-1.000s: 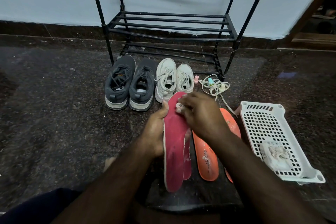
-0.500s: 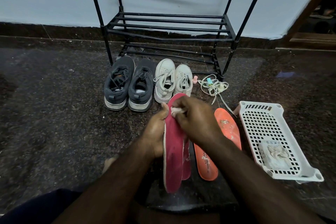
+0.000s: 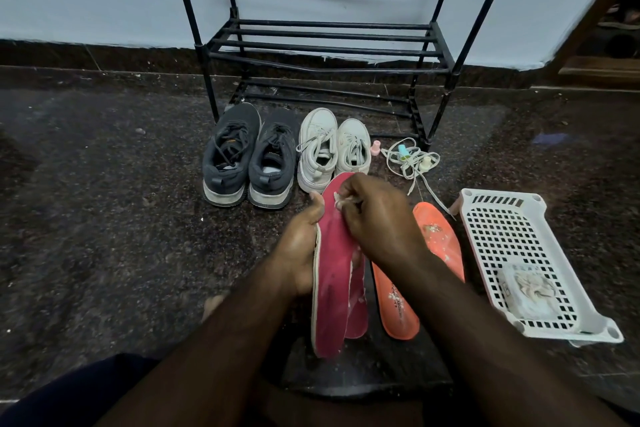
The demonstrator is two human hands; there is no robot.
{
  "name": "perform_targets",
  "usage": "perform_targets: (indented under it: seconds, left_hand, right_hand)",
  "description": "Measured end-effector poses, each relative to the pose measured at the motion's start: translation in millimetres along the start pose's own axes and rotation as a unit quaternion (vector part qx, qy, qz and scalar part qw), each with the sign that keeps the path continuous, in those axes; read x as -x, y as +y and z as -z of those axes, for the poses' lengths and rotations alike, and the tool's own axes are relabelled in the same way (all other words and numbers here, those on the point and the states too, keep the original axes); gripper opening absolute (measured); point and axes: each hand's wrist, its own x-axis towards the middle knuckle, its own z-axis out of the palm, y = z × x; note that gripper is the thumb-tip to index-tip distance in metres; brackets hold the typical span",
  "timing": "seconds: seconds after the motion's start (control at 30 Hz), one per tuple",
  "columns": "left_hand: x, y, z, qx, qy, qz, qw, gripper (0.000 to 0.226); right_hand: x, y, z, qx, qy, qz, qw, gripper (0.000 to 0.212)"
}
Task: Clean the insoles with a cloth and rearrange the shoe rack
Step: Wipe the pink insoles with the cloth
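**Red insole held lengthwise; cloth at its toe end**

The left hand (image 3: 300, 246) grips the red insole (image 3: 333, 274) by its left edge at about mid-length, thumb over the rim. The insole's long axis runs away from the person, toe far and heel near, face turned towards the right hand (image 3: 375, 218). That hand pinches a small white cloth (image 3: 341, 200) in curled fingers and presses it against the toe end. The uncleaned length therefore lies below the cloth, towards the person; in my judgement the next stroke runs down that axis, and the right hand is the one placed for it.

A second red insole (image 3: 358, 308) sits just behind the held one, partly hidden. Two orange insoles (image 3: 394, 305) lie on the floor (image 3: 104, 218) to the right, one mostly covered by the right forearm. Beyond: dark shoes (image 3: 249, 159), white shoes (image 3: 332, 149), loose laces (image 3: 412, 159), the bare shoe rack (image 3: 322, 45). A white basket (image 3: 502, 239) stands right. Nothing obstructs the stroke
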Motion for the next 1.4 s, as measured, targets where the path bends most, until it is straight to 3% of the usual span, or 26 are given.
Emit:
perform_targets:
  seconds: [0.07,0.17,0.27,0.37,0.47,0.63,0.87,1.03,1.2,1.33,1.4]
  left_hand:
    - [0,1,0,0.000,0.006,-0.004,1.000,0.070]
    - [-1,3,3,-0.003,-0.011,-0.019,1.000,0.073]
    - [1,6,4,-0.003,-0.018,-0.027,0.999,0.070]
    - [3,6,1,0.010,-0.017,-0.023,1.000,0.067]
    - [6,6,-3,0.036,-0.021,-0.022,0.999,0.059]
    - [6,0,0,0.025,-0.036,0.000,0.999,0.052]
    - [-4,-7,5,0.031,-0.011,0.003,0.999,0.062]
    - [-6,-8,6,0.012,-0.011,0.003,1.000,0.063]
    - [-4,-6,4,0.029,-0.004,-0.003,1.000,0.063]
    - [-2,-4,4,0.012,-0.015,-0.004,1.000,0.062]
    - [-1,-4,4,0.009,-0.017,-0.001,1.000,0.063]
  right_hand:
    - [-4,5,5,-0.065,0.005,-0.059,0.996,0.018]
    - [-11,6,18,-0.245,0.010,-0.135,0.960,0.024]
    - [-15,7,29,-0.264,0.022,-0.129,0.956,0.029]
    - [-12,7,30,-0.209,-0.004,-0.118,0.971,0.022]
    - [-6,6,17,-0.069,-0.022,-0.033,0.997,0.018]
    - [-3,9,7,0.035,0.013,0.001,0.999,0.026]
    - [3,-5,-2,0.020,-0.051,0.032,0.998,0.017]
    - [-4,7,3,0.046,0.016,-0.024,0.999,0.017]
    - [5,-6,0,-0.002,-0.067,-0.025,0.997,0.018]
    - [-2,5,5,0.031,0.003,-0.041,0.999,0.017]
    - [-3,8,8,0.036,0.000,-0.063,0.997,0.016]
